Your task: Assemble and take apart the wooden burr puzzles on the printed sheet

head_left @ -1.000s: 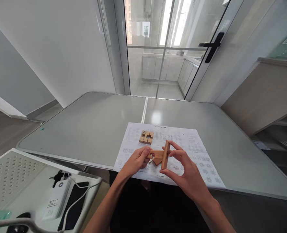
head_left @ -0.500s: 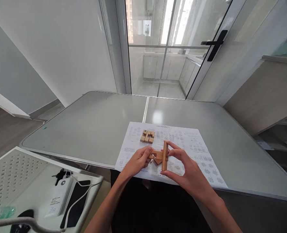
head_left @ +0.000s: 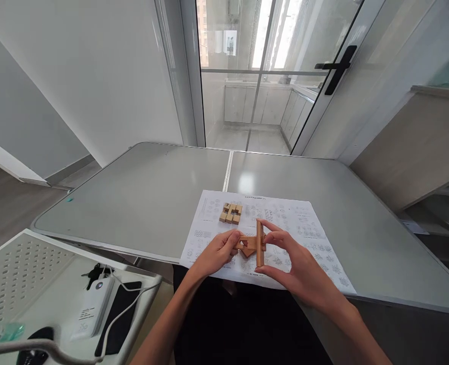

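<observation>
Both hands meet over a printed sheet [head_left: 217,200] at the near side of the table. My left hand [head_left: 219,251] pinches the left end of notched wooden puzzle pieces [head_left: 250,243] that lie crosswise, one with a pointed corner hanging below. At their right end stands an upright wooden puzzle stick [head_left: 260,253]. My right hand [head_left: 300,263] grips this stick between the thumb at its bottom and fingers at its top. The pieces touch where they cross; how they interlock is hidden. Just beyond the hands, a flat group of lighter wooden puzzle pieces [head_left: 231,214] rests on the sheet.
The grey table [head_left: 163,203] has a pale seam down its middle. To the lower left, a white perforated cart [head_left: 30,263] bears a white box [head_left: 92,309], a black phone-like slab [head_left: 120,324], keys [head_left: 96,274] and a cable. A glass door [head_left: 262,111] stands behind the table.
The upright stick and my right hand have shifted slightly right. The stick has turned a little and shows a narrower side. My left hand keeps its pinch almost in place.
</observation>
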`<state>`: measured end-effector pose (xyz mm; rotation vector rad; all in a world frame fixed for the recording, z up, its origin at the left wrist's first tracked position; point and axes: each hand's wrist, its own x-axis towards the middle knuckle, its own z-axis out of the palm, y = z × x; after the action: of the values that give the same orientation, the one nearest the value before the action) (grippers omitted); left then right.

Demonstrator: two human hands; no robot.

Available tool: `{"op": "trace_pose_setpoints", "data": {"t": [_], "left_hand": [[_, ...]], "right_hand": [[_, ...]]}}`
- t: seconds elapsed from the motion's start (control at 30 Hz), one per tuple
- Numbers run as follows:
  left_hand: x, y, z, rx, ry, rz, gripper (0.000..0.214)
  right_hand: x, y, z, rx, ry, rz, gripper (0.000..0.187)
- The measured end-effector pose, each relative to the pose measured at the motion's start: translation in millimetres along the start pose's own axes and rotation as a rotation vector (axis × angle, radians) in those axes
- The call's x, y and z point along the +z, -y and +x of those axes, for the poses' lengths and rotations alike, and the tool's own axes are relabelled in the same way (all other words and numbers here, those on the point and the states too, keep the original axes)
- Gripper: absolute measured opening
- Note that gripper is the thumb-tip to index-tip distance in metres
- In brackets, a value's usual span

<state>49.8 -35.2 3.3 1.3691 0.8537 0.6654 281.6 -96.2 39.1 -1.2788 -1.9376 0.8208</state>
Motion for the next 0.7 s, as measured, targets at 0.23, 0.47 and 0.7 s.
{"op": "trace_pose_setpoints", "data": {"t": [0.23,0.47,0.7], "left_hand": [[0.6,-0.7,1.5,0.010,-0.031,0.011,0.054],[0.5,-1.5,1.0,0.019,-0.019,0.064,0.056],[7.3,-7.1,-0.2,0.064,-0.006,0.127,0.053]], "right_hand": [[9.6,3.1,-1.3,0.000,-0.067,0.001,0.036],[2.9,1.5,-2.5,-0.024,0.022,-0.003,0.031],[16.5,5.7,3.2,-0.003,0.010,0.004,0.039]]}}
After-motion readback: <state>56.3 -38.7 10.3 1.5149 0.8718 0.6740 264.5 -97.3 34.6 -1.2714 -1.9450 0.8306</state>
